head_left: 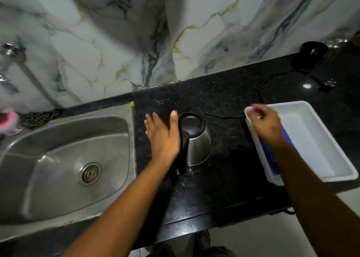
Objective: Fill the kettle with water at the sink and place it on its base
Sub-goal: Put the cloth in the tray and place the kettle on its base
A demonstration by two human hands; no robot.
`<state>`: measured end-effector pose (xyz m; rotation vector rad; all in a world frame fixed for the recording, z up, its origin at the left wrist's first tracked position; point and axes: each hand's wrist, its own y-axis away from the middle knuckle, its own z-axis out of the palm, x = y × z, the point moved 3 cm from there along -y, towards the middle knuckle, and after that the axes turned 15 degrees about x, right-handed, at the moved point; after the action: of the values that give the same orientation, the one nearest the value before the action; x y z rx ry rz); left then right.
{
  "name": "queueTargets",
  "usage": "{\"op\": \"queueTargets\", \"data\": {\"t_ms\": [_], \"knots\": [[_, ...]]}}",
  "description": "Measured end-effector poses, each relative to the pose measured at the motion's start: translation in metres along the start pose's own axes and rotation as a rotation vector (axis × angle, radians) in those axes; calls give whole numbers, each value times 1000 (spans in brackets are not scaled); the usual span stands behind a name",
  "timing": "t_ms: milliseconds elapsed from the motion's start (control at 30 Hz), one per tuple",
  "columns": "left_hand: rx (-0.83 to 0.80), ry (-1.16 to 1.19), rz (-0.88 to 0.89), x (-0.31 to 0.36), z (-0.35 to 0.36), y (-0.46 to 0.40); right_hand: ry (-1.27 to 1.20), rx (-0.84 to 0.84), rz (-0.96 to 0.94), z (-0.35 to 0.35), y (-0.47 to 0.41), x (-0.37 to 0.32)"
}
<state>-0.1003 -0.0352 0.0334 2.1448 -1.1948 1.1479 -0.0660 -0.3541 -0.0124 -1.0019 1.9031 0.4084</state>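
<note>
While upright, kettle (198, 141) beside left hand (162, 135)

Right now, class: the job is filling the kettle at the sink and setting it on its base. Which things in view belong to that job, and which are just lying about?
For the job: kettle, sink, tap, base with its cord, left hand open beside the handle.

Lying about: white tray, blue item in it, pink scrubber; the right hand is at the tray.

tap (11, 61) cut off left, right hand (266, 124) blurred
</note>
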Motion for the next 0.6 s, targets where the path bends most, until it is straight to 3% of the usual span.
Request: {"op": "queueTargets", "data": {"t_ms": [100,200,333,600], "knots": [[51,149,-116,-41,-7,38,-147,-331,204,69,30,-23],[99,242,-228,-54,3,64,-267,-501,411,116,51,-38],[197,342,-286,-53,12,60,-330,-509,625,137,66,-35],[162,427,-145,-52,2,28,-390,-499,645,144,73,-28]]}}
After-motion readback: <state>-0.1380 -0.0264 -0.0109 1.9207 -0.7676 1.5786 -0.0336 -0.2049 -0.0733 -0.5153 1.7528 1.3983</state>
